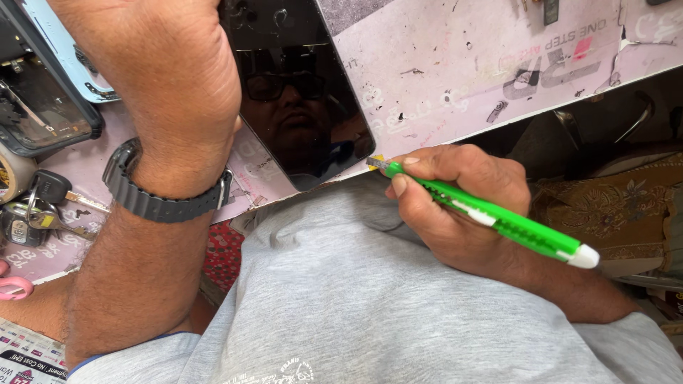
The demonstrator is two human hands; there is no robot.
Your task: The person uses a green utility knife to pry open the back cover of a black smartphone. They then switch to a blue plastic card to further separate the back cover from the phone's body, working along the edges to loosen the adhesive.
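A green utility knife (498,222) with a white end cap is lying across the right hand (455,206), which is gripping it closed, thumb and fingers wrapped round the front of the handle. Its short metal blade is sticking out to the left and meeting the lower edge of a dark glass phone screen (299,92), close to that screen's bottom right corner. The screen is lying flat on the worktop, its glossy face throwing back a dim reflection, and its lower end is reaching the table's near edge, just above the person's grey shirt (370,299).

The left hand (171,64) is pressing down on the upper left part of the screen, seen from the back with the fingers out of view, so whether they are curled or flat cannot be told. A dark ridged wristwatch (160,199) is sitting on that wrist.

The worktop (484,64) is showing a pale pink, scuffed and scratched surface. At the far left, an opened phone body (39,99) is lying with its inner parts showing, and below it a bunch of keys (35,206) is resting beside a roll of tape, which is cut off by the frame. To the right, beyond the table edge, a brown patterned fabric (612,213) is showing
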